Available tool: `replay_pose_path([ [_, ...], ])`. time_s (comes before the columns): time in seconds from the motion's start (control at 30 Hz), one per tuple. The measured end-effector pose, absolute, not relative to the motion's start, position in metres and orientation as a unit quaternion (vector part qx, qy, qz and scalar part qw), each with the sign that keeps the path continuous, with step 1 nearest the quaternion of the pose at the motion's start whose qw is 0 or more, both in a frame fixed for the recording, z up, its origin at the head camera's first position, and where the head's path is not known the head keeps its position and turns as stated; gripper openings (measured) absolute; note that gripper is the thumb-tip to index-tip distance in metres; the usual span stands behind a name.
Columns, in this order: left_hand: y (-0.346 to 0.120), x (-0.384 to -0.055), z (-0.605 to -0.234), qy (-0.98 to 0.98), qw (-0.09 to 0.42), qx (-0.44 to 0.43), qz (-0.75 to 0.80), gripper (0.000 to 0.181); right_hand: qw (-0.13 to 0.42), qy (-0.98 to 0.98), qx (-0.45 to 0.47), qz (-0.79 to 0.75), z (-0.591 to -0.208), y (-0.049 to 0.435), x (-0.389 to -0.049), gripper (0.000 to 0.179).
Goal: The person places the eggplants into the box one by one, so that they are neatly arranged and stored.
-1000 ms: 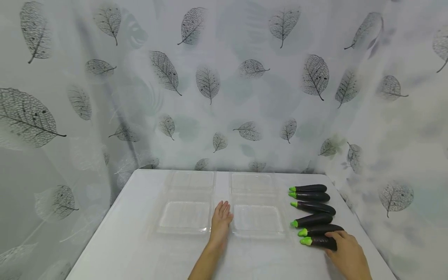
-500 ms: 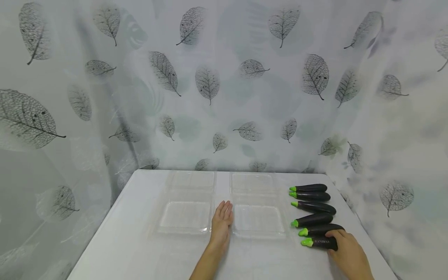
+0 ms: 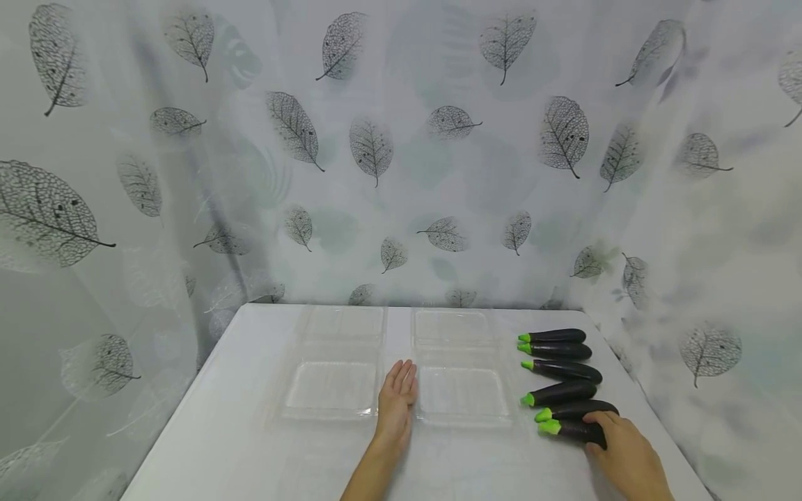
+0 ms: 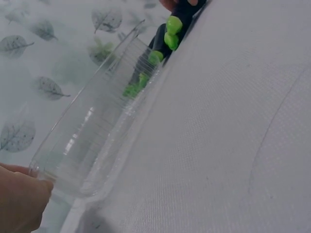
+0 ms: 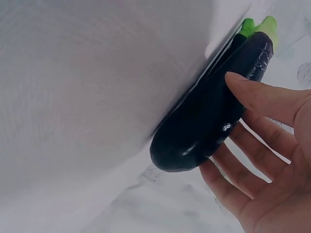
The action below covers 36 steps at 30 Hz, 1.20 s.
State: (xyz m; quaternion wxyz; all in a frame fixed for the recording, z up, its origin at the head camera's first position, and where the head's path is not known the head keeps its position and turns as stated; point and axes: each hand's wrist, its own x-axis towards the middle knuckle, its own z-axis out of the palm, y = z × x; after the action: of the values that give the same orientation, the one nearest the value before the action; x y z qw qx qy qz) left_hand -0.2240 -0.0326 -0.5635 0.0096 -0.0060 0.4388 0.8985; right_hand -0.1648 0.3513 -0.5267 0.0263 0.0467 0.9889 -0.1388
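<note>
In the head view, my right hand holds the nearest eggplant, a dark one with a bright green stem, at the front of a row. The right wrist view shows my thumb on one side of this eggplant and the fingers on the other. My left hand is at the left side of the front right clear plastic container. In the left wrist view, the left thumb and a finger pinch the rim of that container. Behind the held eggplant lies another eggplant, close against it.
Several more eggplants lie along the right side of the white table. Three other clear containers stand at front left, back left and back right. A leaf-print curtain hangs around the table.
The held eggplant has turned slightly, its green stem shifting back toward the neighbouring eggplant. The right hand has moved a little to the right; the left hand stays at the container.
</note>
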Motion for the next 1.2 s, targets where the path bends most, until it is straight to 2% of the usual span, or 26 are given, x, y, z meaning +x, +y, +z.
replay_pose_path([
  [0.33,-0.033,-0.223,-0.566,0.424,0.012,-0.003,0.905,0.073,0.017,0.989,0.042,-0.144,-0.519,0.349,-0.164,0.052],
  [0.8,-0.035,-0.223,-0.565,0.416,0.013,0.001,0.909,0.073,-0.081,0.987,0.012,-0.14,-0.503,0.337,-0.166,0.05],
  [1.2,-0.033,-0.223,-0.566,0.419,0.012,-0.006,0.908,0.074,-0.13,0.978,-0.018,-0.164,-0.49,0.314,-0.173,0.047],
])
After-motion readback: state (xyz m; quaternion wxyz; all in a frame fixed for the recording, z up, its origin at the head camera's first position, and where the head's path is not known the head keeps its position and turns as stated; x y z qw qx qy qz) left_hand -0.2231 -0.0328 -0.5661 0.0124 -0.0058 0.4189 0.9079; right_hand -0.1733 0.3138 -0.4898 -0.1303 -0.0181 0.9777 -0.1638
